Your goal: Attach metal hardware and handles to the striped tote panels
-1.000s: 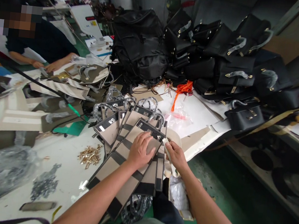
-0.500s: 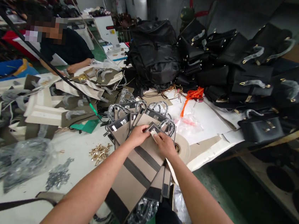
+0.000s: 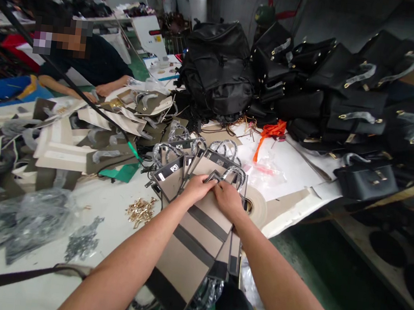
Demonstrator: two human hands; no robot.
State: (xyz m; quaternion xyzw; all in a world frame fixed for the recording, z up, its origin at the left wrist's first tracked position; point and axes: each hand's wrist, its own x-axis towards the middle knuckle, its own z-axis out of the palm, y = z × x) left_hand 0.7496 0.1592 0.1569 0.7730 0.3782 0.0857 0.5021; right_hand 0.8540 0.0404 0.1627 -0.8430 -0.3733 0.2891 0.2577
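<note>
Both hands meet at the top end of a beige bag panel [image 3: 189, 252] with dark bands, which lies over several similar panels. My left hand [image 3: 196, 189] is closed on the panel's top edge, its fingertips at a small dark piece there. Right beside it, my right hand [image 3: 229, 199] pinches the same edge with the thumb near the left fingers. Plastic-wrapped handles [image 3: 226, 149] stick out beyond the stack. Left of the panels lies a pile of gold-coloured metal parts [image 3: 140, 211].
Black bags [image 3: 355, 111] are heaped at the right, beside a large black bag [image 3: 219, 72]. Olive and cream pieces [image 3: 63, 145] cover the left. A tape roll [image 3: 258, 207] sits right of my hands. Across the table, a person [image 3: 91, 64] handles pieces.
My hands have drawn closer together at the panel's top edge, and the small piece between them shows less. The view has shifted slightly.
</note>
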